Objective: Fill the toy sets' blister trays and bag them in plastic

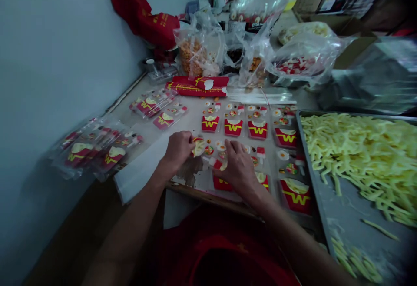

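My left hand (178,150) is closed, its thumb and fingers pinching a small clear packet (199,146) with pale fry-shaped pieces and a bit of red at that end. The packet is turned sideways above the table's front edge. At its other end is my right hand (240,166), thumb and fingers bent round that side; their exact contact is partly hidden. Beneath the right hand lies another packet with a red carton (223,183) marked with a yellow W. More such packets (233,123) lie in rows beyond and to the right, showing tiny eggs, bowls and red-and-white pieces.
Filled packets (80,151) are piled at the left. A metal tray (345,207) of pale yellow strips stands at the right. Red printed sleeves (198,87) lie behind the rows, with clear bags of small pieces (192,55) further back. A wall borders the left.
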Motion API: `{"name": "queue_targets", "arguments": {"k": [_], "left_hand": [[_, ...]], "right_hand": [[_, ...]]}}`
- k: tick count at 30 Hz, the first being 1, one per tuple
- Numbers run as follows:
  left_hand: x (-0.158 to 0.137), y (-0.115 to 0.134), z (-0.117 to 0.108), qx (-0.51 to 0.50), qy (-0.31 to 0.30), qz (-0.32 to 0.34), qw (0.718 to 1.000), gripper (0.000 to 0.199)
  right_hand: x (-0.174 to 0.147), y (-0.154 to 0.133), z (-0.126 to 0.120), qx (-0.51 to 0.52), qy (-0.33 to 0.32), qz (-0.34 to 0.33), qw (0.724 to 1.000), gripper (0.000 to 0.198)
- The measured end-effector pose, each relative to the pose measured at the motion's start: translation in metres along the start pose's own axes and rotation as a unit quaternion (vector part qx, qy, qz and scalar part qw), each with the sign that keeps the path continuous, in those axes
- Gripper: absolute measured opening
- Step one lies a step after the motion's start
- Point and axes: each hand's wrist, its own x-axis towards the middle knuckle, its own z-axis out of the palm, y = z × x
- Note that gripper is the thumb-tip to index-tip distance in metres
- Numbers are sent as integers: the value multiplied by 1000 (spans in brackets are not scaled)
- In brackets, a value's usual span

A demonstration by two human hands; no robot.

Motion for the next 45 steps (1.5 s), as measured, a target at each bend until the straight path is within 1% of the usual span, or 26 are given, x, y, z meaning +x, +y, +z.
{"name": "queue_targets", "arguments": {"k": [2,4,6,7,8,10,11,12,13,14,18,24,26,27,28,29,30,32,33,34,35,37,39,40,43,45], "left_hand": [[-14,9,-5,-102,81,-4,991,9],[-25,12,-11,-185,142,-23,972,6],[-29,6,-16,-249,148,-58,955,3],[-28,2,-17,-277,138,-75,948,3],[-27,-1,-18,-303,125,-87,941,4],[-24,-6,-16,-339,104,-98,930,5],[-24,-7,-15,-348,101,-100,927,6],[-24,-6,-12,-352,100,-101,925,5],[-26,-5,-9,-351,102,-102,925,4],[-28,-4,-6,-343,108,-101,928,3],[-37,-5,2,-302,132,-97,939,2],[-41,-16,5,-310,129,-109,935,3],[-43,-18,8,-324,120,-114,932,4],[-44,-20,10,-327,116,-120,930,3],[-45,-22,11,-327,118,-128,929,3],[-47,-25,11,-322,123,-139,928,2],[-48,-29,12,-316,129,-152,927,2],[-50,-38,11,-318,130,-175,923,3],[-50,-42,11,-324,121,-182,920,4],[-50,-46,11,-330,108,-188,919,5],[-49,-49,11,-335,97,-193,917,5],[-46,-54,14,-341,88,-198,915,5],[-45,-56,19,-353,88,-201,910,4],[-44,-57,21,-362,87,-201,906,4],[-44,-59,26,-377,78,-206,900,4],[-44,-59,26,-375,68,-209,900,3]], "right_hand": [[-2,-7,-5,15,9,-6,1000,95],[-5,-10,-9,76,18,2,997,98],[-7,-9,-11,200,22,57,978,100],[-8,-6,-11,287,10,106,952,98],[-9,-4,-10,384,-18,160,909,92],[-10,2,-9,564,-97,247,782,76],[-10,3,-8,629,-128,271,717,68],[-10,4,-7,672,-143,286,668,60],[-10,3,-6,695,-141,296,640,54],[-10,1,-4,702,-132,305,630,50],[-9,-9,3,679,-114,322,650,46],[3,-13,17,655,-104,317,679,48],[9,-15,21,640,-124,303,695,47],[13,-15,23,622,-155,291,711,46],[18,-16,23,588,-189,274,738,44],[25,-16,22,535,-212,250,779,41],[33,-16,21,462,-212,217,833,38],[54,-15,18,275,-142,126,942,30],[67,-15,19,184,-95,70,976,26],[80,-15,20,108,-67,16,992,25],[94,-17,24,48,-68,-30,996,26],[119,-20,36,-36,-127,-89,987,29],[138,-22,51,-92,-186,-111,972,28],[143,-22,57,-109,-196,-116,968,28],[145,-21,66,-88,-173,-105,975,21],[135,-22,62,12,-161,-67,985,15]]}}
